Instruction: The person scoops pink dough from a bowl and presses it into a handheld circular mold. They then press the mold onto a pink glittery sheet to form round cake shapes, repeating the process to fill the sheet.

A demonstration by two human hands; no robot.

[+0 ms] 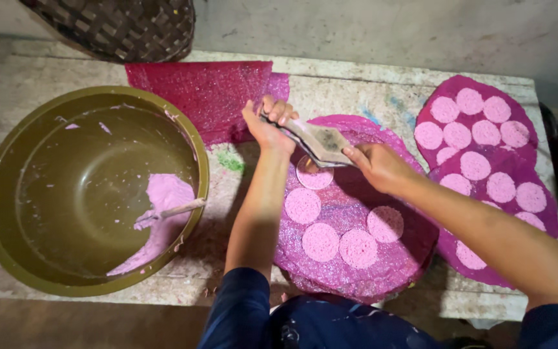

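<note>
Both hands grip one flat metal scraper tool (321, 141), held over the far edge of the round magenta mat (350, 213). Left hand (267, 123) is closed around the tool's far-left end, fingers curled over it. Right hand (377, 165) is closed on its near-right end. The tool slants between them, just above one pale pink batter disc (313, 174) on the mat. Four more pink discs (321, 242) lie on the same mat, nearer the person, spaced apart.

Left of the mat: big olive bowl (14, 194) with pink batter (163, 213) pooled at its right side and a stick-like stirrer (172, 211) lying in it. Right of the mat: two more magenta mats (485, 174), overlapping, covered in pink discs. Beyond the mat, far left: a crimson sheet (205, 90) flat on the stone bench (343, 81), woven basket (121, 26) behind that.
</note>
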